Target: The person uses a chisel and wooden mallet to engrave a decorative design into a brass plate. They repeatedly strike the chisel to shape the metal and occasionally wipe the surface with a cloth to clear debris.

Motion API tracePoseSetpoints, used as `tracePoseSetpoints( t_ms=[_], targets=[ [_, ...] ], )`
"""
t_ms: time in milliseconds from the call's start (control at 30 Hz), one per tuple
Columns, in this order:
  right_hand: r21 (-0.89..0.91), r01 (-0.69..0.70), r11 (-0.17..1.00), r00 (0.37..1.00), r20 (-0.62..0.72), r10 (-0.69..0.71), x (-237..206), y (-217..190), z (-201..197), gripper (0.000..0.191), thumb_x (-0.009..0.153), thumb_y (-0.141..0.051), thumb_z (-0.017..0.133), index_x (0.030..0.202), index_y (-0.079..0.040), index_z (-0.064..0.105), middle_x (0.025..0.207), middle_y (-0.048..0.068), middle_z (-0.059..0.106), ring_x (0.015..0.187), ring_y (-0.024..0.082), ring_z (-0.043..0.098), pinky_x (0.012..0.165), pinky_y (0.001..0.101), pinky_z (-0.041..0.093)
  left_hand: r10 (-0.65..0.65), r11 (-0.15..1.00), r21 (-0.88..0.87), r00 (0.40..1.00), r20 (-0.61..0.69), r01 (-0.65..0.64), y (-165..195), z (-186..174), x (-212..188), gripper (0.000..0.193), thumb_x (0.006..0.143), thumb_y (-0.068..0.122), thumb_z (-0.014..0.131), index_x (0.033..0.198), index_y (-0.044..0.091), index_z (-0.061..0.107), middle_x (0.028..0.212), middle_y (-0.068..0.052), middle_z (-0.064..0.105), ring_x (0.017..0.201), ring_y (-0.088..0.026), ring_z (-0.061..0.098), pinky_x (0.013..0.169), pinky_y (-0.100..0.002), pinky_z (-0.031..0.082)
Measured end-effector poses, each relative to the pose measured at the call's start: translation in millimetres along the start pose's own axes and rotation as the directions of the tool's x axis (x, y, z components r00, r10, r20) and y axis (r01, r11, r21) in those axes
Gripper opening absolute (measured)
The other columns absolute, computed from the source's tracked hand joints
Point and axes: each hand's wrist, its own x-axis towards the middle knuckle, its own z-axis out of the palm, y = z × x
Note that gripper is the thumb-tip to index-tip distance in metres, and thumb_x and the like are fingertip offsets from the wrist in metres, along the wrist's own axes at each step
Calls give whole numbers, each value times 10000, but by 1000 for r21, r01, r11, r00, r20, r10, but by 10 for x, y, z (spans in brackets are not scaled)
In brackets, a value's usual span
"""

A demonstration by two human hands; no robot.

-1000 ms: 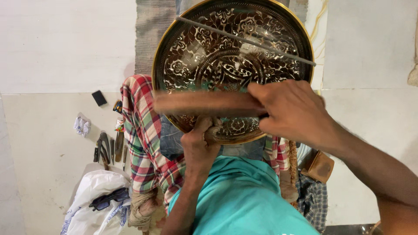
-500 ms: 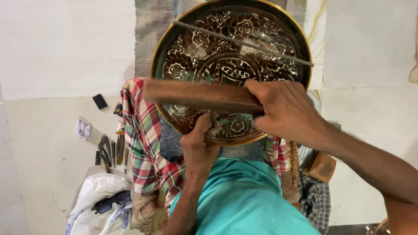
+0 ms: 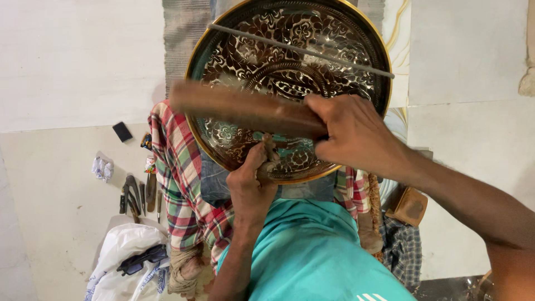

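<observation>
Brass plate [image 3: 290, 67] leans on my lap, its lower rim towards me. My left hand [image 3: 251, 184] pinches a chisel [image 3: 270, 149] against that rim; my right hand [image 3: 356, 136] grips the wooden mallet [image 3: 245, 108] above it. Best to keep the chisel steady and the blows light.

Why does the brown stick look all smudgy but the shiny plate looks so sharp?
In the head view, the wooden stick in the right hand is smeared by motion blur, worst at its far left end. The engraved round plate is crisp, with bright glare glinting off its silver pattern. The left hand and the small tool it holds look fairly sharp.
</observation>
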Motion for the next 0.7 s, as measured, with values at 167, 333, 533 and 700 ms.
tracePoseSetpoints(
  t_ms=[167,333,533,700],
  targets=[
    [-92,69,993,998,-3,-69,39,16,-7,274,610,-63,656,869,-16,582,503,144,542,438,314,564,480,481,435,-22,1000,9,1000,-9,22,23,-4,1,401,814,-117,659,1192,16,664,936,-118,736,867,-235,777,755,-318,598],
    [-159,18,987,998,60,-8,46,9,-17,266,612,-62,644,868,-30,580,492,156,559,421,299,580,471,469,447,-15,1000,10,1000,20,15,14,-23,-2,391,802,-115,669,1173,11,651,970,-121,747,904,-234,776,754,-315,598],
    [-241,67,968,998,32,-61,29,-9,-8,334,576,-74,652,898,-11,586,548,168,593,524,365,626,559,500,474,25,1000,14,1000,-5,-25,-43,5,-13,426,799,-136,637,1192,28,643,994,-109,764,963,-224,788,808,-330,620],
    [-47,48,998,999,9,-47,49,21,-31,314,599,-92,652,894,-1,593,579,180,604,549,356,649,581,475,492,-23,999,30,1000,-21,23,-54,27,-52,408,811,-122,654,1189,31,641,989,-109,768,938,-235,791,775,-323,622]
  ],
)
